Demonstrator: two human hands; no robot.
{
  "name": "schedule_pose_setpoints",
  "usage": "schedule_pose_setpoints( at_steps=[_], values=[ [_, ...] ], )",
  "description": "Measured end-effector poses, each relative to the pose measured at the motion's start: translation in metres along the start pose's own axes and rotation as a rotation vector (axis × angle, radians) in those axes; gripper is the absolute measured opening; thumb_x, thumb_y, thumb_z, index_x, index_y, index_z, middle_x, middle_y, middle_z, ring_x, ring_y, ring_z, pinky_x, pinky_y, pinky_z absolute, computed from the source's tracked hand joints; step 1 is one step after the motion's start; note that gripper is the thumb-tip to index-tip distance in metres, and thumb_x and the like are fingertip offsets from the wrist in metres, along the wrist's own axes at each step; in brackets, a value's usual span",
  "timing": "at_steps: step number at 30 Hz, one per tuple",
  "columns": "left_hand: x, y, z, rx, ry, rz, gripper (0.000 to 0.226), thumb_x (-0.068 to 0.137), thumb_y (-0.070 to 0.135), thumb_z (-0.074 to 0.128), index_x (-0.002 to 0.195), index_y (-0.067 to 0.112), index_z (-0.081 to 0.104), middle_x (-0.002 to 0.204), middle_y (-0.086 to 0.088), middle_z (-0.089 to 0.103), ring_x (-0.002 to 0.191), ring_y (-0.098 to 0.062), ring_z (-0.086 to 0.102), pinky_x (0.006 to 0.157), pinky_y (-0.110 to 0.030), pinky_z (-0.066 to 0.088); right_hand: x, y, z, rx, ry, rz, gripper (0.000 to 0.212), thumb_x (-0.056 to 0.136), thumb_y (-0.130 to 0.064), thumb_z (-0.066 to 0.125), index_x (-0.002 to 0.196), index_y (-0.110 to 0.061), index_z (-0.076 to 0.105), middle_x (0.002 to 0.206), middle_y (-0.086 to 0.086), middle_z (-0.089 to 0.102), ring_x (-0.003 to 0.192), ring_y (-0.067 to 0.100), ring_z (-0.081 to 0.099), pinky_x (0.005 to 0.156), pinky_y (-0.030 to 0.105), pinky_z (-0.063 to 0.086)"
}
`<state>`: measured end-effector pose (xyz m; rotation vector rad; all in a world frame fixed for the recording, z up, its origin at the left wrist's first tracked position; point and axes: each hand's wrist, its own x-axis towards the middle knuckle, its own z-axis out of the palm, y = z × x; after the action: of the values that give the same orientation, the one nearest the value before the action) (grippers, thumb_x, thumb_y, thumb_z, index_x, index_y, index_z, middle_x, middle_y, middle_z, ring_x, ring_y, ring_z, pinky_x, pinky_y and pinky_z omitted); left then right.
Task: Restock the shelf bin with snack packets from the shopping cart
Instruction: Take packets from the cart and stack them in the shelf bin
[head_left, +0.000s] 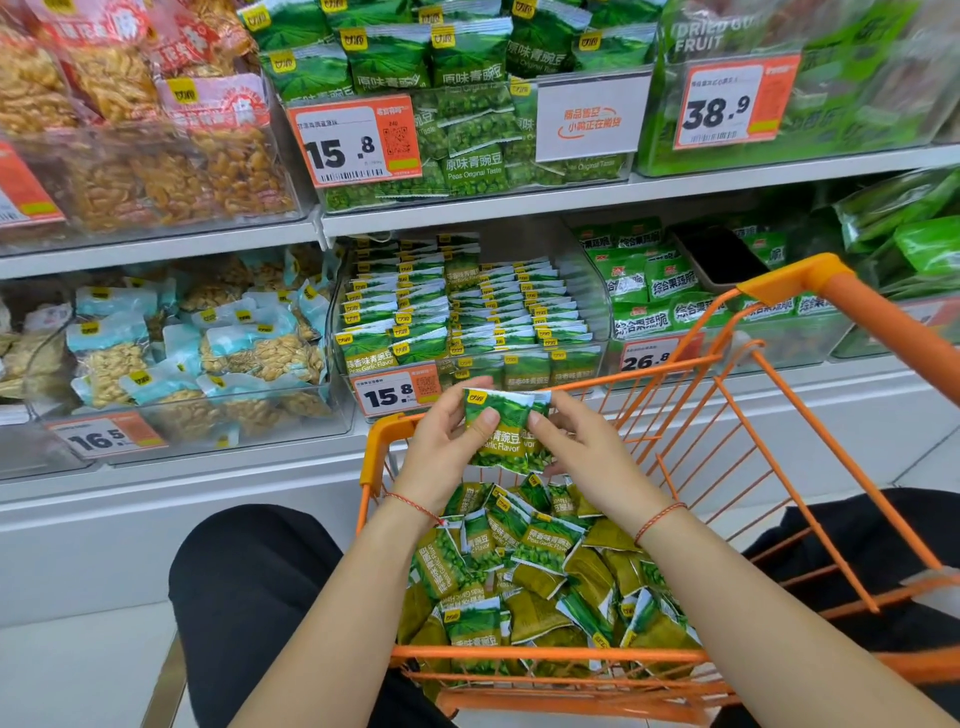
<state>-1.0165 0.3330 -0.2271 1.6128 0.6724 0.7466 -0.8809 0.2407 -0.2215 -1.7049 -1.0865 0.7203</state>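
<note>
The shelf bin (467, 312) is sitting on the lower shelf, directly ahead, with neat rows of green packets filling it. The shopping cart (810, 291) is standing just before it, with a loose heap of packets (540, 571) lying in its basket. Above the heap, the left hand (447, 441) and right hand (587, 447) are pinching a small stack of garlic pea packets (501, 431) between thumbs and fingers. Judged light, soft and slippery, these are best gripped by their flat faces.
</note>
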Motion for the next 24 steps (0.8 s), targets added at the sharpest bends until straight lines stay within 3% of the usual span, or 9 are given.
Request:
schedule_pose_setpoints(
  at_steps=[5,7,10,12,15,17,20,21,24],
  values=[
    [-0.002,0.000,0.004,0.044,-0.012,-0.123,0.068,0.081,0.049,0.052,0.142,0.024,0.036,0.142,0.001,0.045,0.134,-0.018,0.039,0.110,-0.038,0.035,-0.003,-0.005,0.002,0.146,0.013,-0.023,0.029,0.097,-0.036,0.044,0.113,-0.015,0.054,0.090,-0.001,0.054,0.085,0.016,0.055,0.062,0.016,0.051],
    [-0.002,0.001,0.004,0.034,-0.002,-0.152,0.075,0.083,0.053,0.058,0.140,0.007,0.041,0.133,-0.006,0.052,0.130,-0.025,0.044,0.104,-0.034,0.040,-0.006,-0.008,0.002,0.165,0.000,0.013,0.058,0.086,-0.050,0.049,0.134,-0.017,0.044,0.105,-0.005,0.053,0.094,0.012,0.055,0.077,0.025,0.055],
    [-0.002,0.005,0.002,0.007,0.038,-0.133,0.049,0.081,0.054,0.062,0.085,0.005,0.055,0.073,-0.012,0.047,0.074,-0.025,0.052,0.067,-0.032,0.041,-0.006,-0.011,0.002,0.029,0.022,0.008,0.095,0.065,-0.064,0.057,0.141,-0.011,0.038,0.120,-0.002,0.048,0.110,0.014,0.051,0.094,0.037,0.048],
    [-0.001,0.009,0.002,-0.030,0.044,-0.146,0.046,0.076,0.055,0.062,0.067,0.016,0.040,0.065,0.002,0.027,0.061,-0.013,0.032,0.059,-0.027,0.027,-0.001,-0.010,0.002,0.056,0.045,0.011,0.088,0.072,-0.058,0.062,0.140,-0.007,0.040,0.117,-0.001,0.049,0.108,0.014,0.050,0.093,0.035,0.046],
    [0.003,0.016,0.004,0.050,0.054,-0.111,0.044,0.085,0.055,0.057,0.072,0.014,0.047,0.068,0.001,0.034,0.065,-0.013,0.038,0.062,-0.027,0.032,0.011,-0.006,0.002,0.009,0.014,0.014,0.068,0.082,-0.055,0.062,0.126,-0.005,0.049,0.102,-0.004,0.051,0.096,0.017,0.053,0.083,0.033,0.045],
    [0.012,0.022,0.005,0.142,0.079,-0.075,0.043,0.092,0.048,0.052,0.093,0.005,0.058,0.079,-0.012,0.049,0.080,-0.022,0.052,0.074,-0.033,0.041,0.024,-0.015,-0.001,-0.019,-0.022,0.003,0.070,0.074,-0.064,0.064,0.110,-0.006,0.052,0.095,-0.002,0.053,0.092,0.019,0.053,0.074,0.029,0.043],
    [0.030,0.044,0.000,0.179,0.116,0.001,0.036,0.093,0.039,0.050,0.071,0.011,0.043,0.065,-0.004,0.030,0.059,-0.016,0.035,0.056,-0.028,0.028,0.051,-0.035,-0.011,-0.029,-0.043,-0.053,0.095,0.054,-0.071,0.073,0.117,-0.002,0.054,0.112,0.014,0.063,0.104,0.028,0.059,0.089,0.042,0.049],
    [0.038,0.051,-0.002,0.172,0.128,0.017,0.035,0.094,0.035,0.051,0.069,0.011,0.042,0.071,0.006,0.021,0.057,-0.015,0.034,0.055,-0.028,0.027,0.062,-0.042,-0.015,-0.007,-0.051,-0.075,0.089,0.057,-0.065,0.078,0.116,-0.002,0.056,0.114,0.019,0.063,0.106,0.032,0.058,0.094,0.047,0.047],
    [0.066,0.057,-0.012,0.131,0.179,0.029,0.029,0.094,0.025,0.055,0.070,0.009,0.052,0.064,-0.002,0.049,0.063,-0.020,0.047,0.056,-0.024,0.038,0.096,-0.055,-0.022,0.024,-0.109,-0.073,0.053,0.070,-0.032,0.081,0.113,-0.010,0.061,0.109,0.014,0.068,0.104,0.028,0.062,0.095,0.043,0.048]
  ],
)
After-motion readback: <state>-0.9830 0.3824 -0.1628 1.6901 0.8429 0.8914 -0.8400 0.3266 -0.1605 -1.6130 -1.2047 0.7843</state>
